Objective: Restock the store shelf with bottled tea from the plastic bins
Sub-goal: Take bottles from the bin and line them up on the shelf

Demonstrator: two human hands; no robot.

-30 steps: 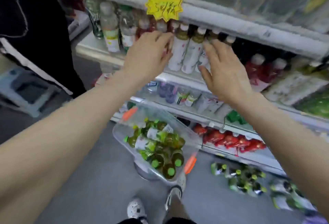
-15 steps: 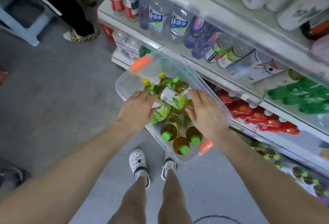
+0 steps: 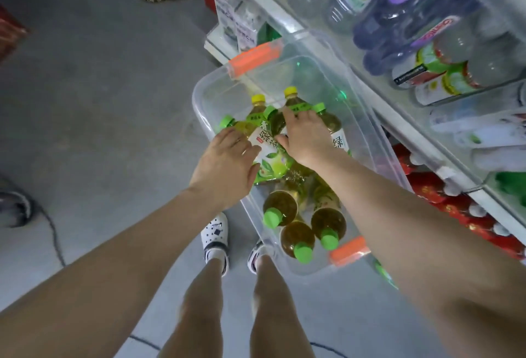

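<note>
Head view: hands (image 3: 227,168) grasp bottles (image 3: 267,144) (bin).

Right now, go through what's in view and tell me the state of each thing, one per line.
Clear plastic bin: lid off, partly filled with tea bottles.
Orange latches: both visible at the bin's ends.
Lying tea bottles: on their sides, capped.
Green-capped tea bottles: capped, at the near end.
Left hand: resting on a lying bottle; grip unclear.
Right hand: fingers over a lying bottle; grip unclear.
Shelf: stocked with other drinks.
</note>
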